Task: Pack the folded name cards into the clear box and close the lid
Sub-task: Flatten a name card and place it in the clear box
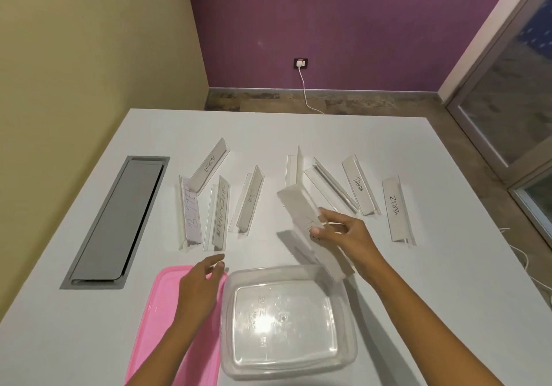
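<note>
Nearest you sits the clear box (288,323), open and with nothing in it, which serves as the landmark for all else. Just left of the box, touching its wall, lies the pink lid (155,326), set aside flat so the opening stays free. Your left hand (200,288) rests over the lid's far corner, fingers loosely spread and gripping nothing, probably to steady things beside the box. Above the box's far right corner, your right hand (343,233) pinches a folded name card (298,209) between thumb and fingertips; a second pale strip hangs below the hand toward the rim, though you cannot tell whether it is part of the same card. Its tilt, low end toward the box, suggests it is being brought in lengthwise. Beyond the box, in a loose row across the white table (388,146), the other cards (360,188) lie apart in their folded shape, still to be packed. Far left of the box is a grey cable hatch (116,221)
</note>
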Available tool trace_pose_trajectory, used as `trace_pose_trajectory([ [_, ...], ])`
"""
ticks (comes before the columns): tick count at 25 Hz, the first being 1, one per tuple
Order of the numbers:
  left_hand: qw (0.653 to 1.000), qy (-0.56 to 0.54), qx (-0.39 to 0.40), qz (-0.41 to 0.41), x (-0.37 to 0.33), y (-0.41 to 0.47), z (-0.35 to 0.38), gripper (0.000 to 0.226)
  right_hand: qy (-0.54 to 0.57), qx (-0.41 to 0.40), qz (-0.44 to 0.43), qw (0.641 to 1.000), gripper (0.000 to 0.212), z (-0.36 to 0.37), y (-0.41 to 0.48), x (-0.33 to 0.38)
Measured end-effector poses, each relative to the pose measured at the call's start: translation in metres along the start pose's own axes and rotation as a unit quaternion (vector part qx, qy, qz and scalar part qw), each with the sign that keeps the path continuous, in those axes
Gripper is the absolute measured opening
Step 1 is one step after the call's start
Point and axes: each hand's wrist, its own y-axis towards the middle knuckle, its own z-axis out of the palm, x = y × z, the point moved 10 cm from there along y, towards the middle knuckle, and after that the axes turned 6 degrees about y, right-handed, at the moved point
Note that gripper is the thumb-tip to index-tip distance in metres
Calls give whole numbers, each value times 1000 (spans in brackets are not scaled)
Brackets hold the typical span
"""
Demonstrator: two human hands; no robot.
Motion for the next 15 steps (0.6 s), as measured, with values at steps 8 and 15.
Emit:
trace_pose_trajectory([
  [8,996,14,67,-53,23,-28,20,41,-297,183,-10,937,62,78,-55,-55],
  [15,997,3,55,-45,21,-32,17,40,-465,201,-18,862,60,105,-43,-105],
])
